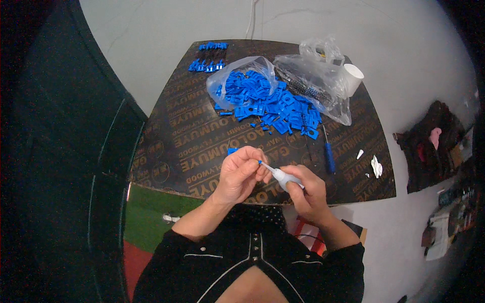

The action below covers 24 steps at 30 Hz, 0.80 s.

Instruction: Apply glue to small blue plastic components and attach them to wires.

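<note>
Over the near edge of the table, my left hand (240,175) pinches a small blue plastic piece (260,162) between thumb and fingers, which hide most of it. My right hand (309,192) is closed around a white squeeze bottle (285,179) with a long thin nozzle. The bottle points left, and its nozzle tip is at the blue piece; I cannot tell whether they touch. Just behind my left hand, another bit of blue plastic (231,151) lies on the dark plywood table (187,146).
Many loose blue plastic parts (283,108) spill from a clear bag (220,86). Behind them sit another bag of dark parts (316,83) and a white cup-like object (353,79). Blue-and-black pieces (208,58) stand far left. A blue-handled tool (329,157), white cap (359,154) and crumpled tissue (376,166) lie right.
</note>
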Tool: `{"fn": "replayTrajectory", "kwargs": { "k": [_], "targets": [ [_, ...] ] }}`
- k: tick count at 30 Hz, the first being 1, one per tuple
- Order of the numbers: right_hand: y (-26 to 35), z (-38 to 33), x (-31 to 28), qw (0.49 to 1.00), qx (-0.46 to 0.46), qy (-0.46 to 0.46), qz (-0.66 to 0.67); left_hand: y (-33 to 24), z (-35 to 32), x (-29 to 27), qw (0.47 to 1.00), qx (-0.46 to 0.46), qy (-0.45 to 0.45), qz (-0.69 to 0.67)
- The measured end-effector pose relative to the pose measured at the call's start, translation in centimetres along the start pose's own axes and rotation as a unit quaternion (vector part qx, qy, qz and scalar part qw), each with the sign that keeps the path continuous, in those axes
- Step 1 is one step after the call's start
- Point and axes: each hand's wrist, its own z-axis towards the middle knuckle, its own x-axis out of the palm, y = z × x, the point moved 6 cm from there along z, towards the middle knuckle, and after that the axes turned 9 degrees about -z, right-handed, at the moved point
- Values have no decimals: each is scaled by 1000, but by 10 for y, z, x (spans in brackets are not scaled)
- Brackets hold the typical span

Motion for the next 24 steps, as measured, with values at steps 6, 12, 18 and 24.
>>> {"fn": "replayTrajectory", "kwargs": {
  "k": [6,12,18,24],
  "targets": [
    [-1,0,0,1000,6,13,-14,-1,1,-1,1000,2,2,3],
    [1,1,-3,1000,4,9,-15,-2,0,-3,999,13,4,37],
    [4,4,-6,999,4,16,-35,-4,0,-6,997,33,0,65],
    [6,7,-9,997,7,38,-65,-5,-1,-9,995,41,-3,96]
  ]
}}
